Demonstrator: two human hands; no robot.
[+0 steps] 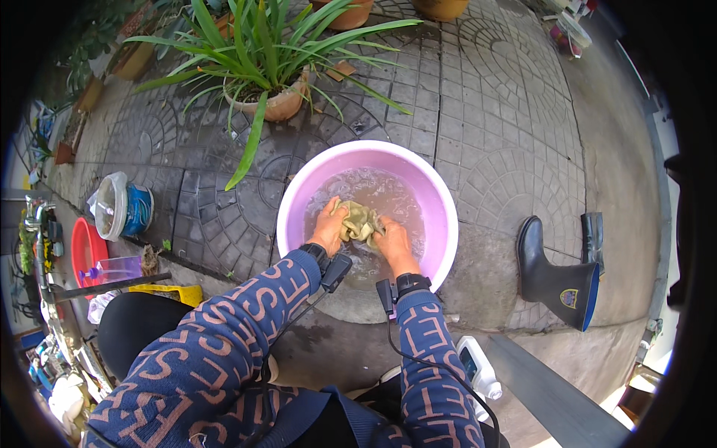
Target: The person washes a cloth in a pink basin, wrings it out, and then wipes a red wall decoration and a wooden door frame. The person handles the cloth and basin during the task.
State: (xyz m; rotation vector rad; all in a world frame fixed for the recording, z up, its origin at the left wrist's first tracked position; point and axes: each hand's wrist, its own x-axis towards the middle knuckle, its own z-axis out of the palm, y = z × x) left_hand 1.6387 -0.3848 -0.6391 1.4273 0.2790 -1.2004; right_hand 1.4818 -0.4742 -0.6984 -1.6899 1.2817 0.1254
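A bunched, wet, yellowish-green cloth (358, 220) is stretched between my two hands, over murky, sudsy water (386, 187). The water lies in a round pink plastic basin (440, 224) on the ground in front of me. My left hand (329, 227) grips the cloth's left end, fingers curled around it. At its right end, my right hand (394, 243) holds the cloth with the thumb side toward the middle. Whether part of the cloth dips into the water is hard to see.
A potted strap-leaved plant (274, 103) stands beyond the basin. Rubber boots (554, 274) are to the right, near a white plastic bottle (476, 367). On the left are a lined bucket (137, 208), a red basin (84, 241), a yellow plastic container (193, 294) and a metal faucet (38, 215).
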